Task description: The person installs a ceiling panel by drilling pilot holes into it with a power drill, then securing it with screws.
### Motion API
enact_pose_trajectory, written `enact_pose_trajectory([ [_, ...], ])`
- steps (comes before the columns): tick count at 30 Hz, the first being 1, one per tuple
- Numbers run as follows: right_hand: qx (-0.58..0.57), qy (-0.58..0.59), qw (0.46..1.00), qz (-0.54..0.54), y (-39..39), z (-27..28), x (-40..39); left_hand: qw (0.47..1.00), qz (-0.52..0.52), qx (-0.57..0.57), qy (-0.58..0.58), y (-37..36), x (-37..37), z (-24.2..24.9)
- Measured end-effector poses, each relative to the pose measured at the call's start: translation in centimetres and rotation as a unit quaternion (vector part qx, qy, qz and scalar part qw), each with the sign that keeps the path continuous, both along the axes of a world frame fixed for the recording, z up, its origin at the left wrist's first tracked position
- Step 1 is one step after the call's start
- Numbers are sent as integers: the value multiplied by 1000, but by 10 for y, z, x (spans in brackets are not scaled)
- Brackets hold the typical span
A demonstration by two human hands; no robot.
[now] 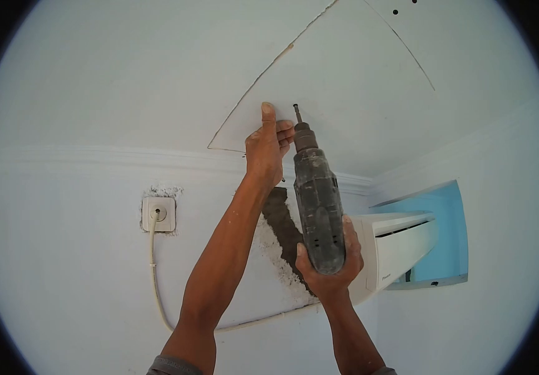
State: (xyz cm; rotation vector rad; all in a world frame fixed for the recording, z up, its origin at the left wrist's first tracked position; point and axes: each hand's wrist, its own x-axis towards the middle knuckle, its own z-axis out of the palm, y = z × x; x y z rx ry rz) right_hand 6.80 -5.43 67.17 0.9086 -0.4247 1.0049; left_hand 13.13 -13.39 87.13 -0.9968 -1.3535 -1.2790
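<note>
A dusty, dark power drill [319, 206] points up at the white ceiling [344, 75]. My right hand [332, 269] is wrapped round its rear end from below. The thin bit [298, 114] reaches from the chuck to a small dark spot on the ceiling. Just left of the chuck is my left hand [265, 147], raised to the ceiling. Its thumb is stretched upward, apart from the fingers, which bend right with their tips beside the chuck. A cut line [251, 87] in the ceiling runs past this hand.
A white air conditioner [400, 250] hangs on the wall at right, in front of a blue recess [454, 231]. Rough grey mortar [285, 228] fills a strip behind the drill. At left, a wall socket [158, 214] has a white cable [153, 269] plugged in.
</note>
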Motion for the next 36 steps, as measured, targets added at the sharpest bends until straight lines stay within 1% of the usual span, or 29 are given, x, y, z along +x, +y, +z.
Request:
enact_pose_trajectory([
  [1, -16, 12, 999, -30, 2, 2, 3, 1000, 2, 2, 0, 0, 1, 1],
  [2, -18, 14, 999, -30, 7, 1, 5, 1000, 2, 0, 3, 4, 2, 1],
  [4, -22, -40, 990, -136, 13, 0, 10, 1000, 5, 10, -20, 2, 1, 0],
  [5, -19, -42, 989, -139, 14, 0, 9, 1000, 2, 12, -23, 1, 0, -1],
  [7, -3, -26, 994, -104, 15, 1, 6, 1000, -6, 4, -3, 1, -1, -1],
  [10, -22, -12, 994, -106, 24, 3, 11, 1000, -9, -1, 10, 1, -1, -2],
  [14, -17, -6, 993, -120, 31, 4, 12, 1000, -15, 1, 2, 2, 0, -1],
  [16, -23, -15, 989, -149, 34, 4, 8, 1000, -14, 4, 1, 3, 1, -2],
  [20, 13, -51, 988, -145, 39, -2, 9, 1000, -14, 18, -11, 6, 1, -4],
  [22, -22, -38, 964, -261, 48, 0, 12, 1000, -2, 14, -2, 4, 0, -3],
  [26, -21, -42, 966, -253, 47, 3, 7, 999, -21, 21, -12, 5, -1, -2],
  [29, -5, -47, 973, -225, 49, 0, 5, 1000, -22, 17, -6, 5, -2, -2],
  [31, 1, -53, 959, -277, 54, -1, 11, 1000, -25, 11, -5, 3, -2, -3],
  [32, 3, -55, 959, -277, 53, -1, 13, 1000, -25, 12, -8, 4, -2, -3],
  [36, 12, -55, 972, -230, 52, 1, 12, 999, -32, 22, -8, 6, -1, -3],
])
